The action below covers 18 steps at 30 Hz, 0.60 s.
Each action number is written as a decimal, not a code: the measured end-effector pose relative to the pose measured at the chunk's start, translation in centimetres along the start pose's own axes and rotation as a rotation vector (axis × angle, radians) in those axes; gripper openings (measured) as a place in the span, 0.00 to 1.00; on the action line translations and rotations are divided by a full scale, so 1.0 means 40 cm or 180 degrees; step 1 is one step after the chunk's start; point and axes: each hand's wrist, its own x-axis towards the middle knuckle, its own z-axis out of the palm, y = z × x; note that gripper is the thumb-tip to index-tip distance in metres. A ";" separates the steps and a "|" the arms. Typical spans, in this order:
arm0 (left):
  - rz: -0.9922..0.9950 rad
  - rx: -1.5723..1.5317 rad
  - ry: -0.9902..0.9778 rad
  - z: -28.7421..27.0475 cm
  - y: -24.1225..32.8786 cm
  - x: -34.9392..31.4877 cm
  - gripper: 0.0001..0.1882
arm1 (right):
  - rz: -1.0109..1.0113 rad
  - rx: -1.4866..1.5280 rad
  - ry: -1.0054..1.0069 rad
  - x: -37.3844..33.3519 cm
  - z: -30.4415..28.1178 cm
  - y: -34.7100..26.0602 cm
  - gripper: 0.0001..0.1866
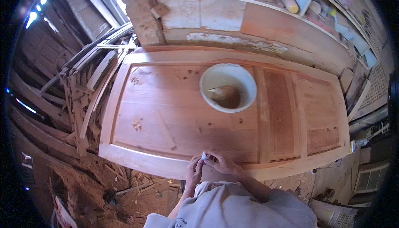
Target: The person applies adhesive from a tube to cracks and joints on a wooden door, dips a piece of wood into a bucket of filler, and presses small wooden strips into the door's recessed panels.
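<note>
In front of my body, at the near edge of a paneled wooden door [166, 99], my two hands meet. My left hand [194, 169] pinches a small white piece with a pointed tip [203, 156], perhaps a little glue bottle; most of it is hidden by fingers. On its other side, the fingers of my right hand [223, 163] are closed on the same piece. A white bucket [250, 89] stands on the door beyond my hands. Brown sawdust-like powder [230, 97] and a pale pointed object [216, 91] lie inside it.
A thin wood strip [165, 130] and small heaps of shavings [137, 124] lie on the door's left panel. Scrap lumber [89, 82] is piled at the left. Wall shelves [307, 3] hold bottles at the upper right. Sawdust and offcuts cover the floor [89, 186].
</note>
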 end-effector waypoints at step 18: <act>-0.0711 -0.0604 0.1860 0.039 0.005 0.048 0.16 | -0.1639 -0.1596 0.3761 0.748 -1.241 -0.418 0.15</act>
